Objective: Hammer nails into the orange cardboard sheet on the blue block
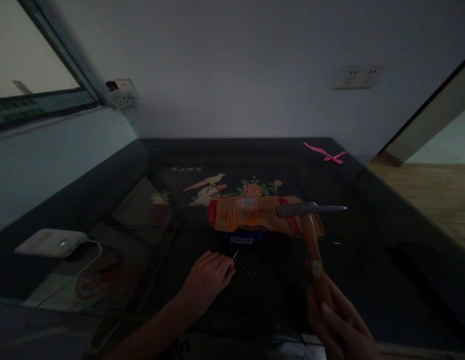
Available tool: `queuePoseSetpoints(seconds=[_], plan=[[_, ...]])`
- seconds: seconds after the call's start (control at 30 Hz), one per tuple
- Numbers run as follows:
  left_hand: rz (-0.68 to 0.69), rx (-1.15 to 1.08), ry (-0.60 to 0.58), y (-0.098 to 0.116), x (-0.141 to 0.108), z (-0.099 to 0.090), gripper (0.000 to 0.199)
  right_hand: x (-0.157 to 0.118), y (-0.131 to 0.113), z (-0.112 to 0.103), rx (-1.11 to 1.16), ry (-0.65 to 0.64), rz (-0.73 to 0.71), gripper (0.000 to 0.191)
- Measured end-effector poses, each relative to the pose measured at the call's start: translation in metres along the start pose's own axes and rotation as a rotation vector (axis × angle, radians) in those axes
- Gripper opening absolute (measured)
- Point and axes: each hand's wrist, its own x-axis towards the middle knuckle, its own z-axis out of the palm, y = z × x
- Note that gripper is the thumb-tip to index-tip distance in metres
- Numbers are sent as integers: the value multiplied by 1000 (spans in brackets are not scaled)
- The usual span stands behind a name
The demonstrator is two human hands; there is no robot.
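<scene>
My right hand [335, 320] is wrapped round the wooden handle of a hammer [311, 240], whose metal head is raised over the right end of a patterned orange and red packet [251, 212]. The packet lies across the dark table, with a blue object [242, 238] partly under its near edge. My left hand [214, 272] is closed near the table's middle, its fingertips at a thin shiny nail [236, 254]. A few more thin nails [248, 267] lie just right of those fingers.
A white power bank [52, 243] with a cable lies at the left on the glossy table [367, 210]. A pink ribbon [328, 155] rests at the back right. Wall sockets [360, 77] are above the table, and a dark flat object lies at the right.
</scene>
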Motion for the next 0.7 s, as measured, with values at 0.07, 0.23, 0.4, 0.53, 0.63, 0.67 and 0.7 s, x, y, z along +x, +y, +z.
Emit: queuePoseSetpoints(seconds=[0.07, 0.23, 0.4, 0.53, 0.63, 0.67, 0.7], plan=[[-45, -88, 22, 1, 0, -4, 9, 1, 1, 1, -3, -2, -8, 45], [-256, -445, 11, 0, 2, -12, 13, 2, 1, 5, -4, -3, -5, 48], [-395, -683, -52, -1, 0, -19, 12, 3, 0, 6, -13, 27, 3, 55], [-453, -831, -63, -4, -5, -20, 12, 3, -1, 7, 4, 53, 25, 59], [-450, -894, -36, -4, -6, -24, 11, 4, -2, 7, -11, 39, 44, 59], [-429, -892, -12, -4, -6, -26, 11, 5, -2, 6, -29, 13, 41, 58], [-399, -882, 19, -4, -5, -30, 12, 5, -2, 5, -49, -15, 34, 58]])
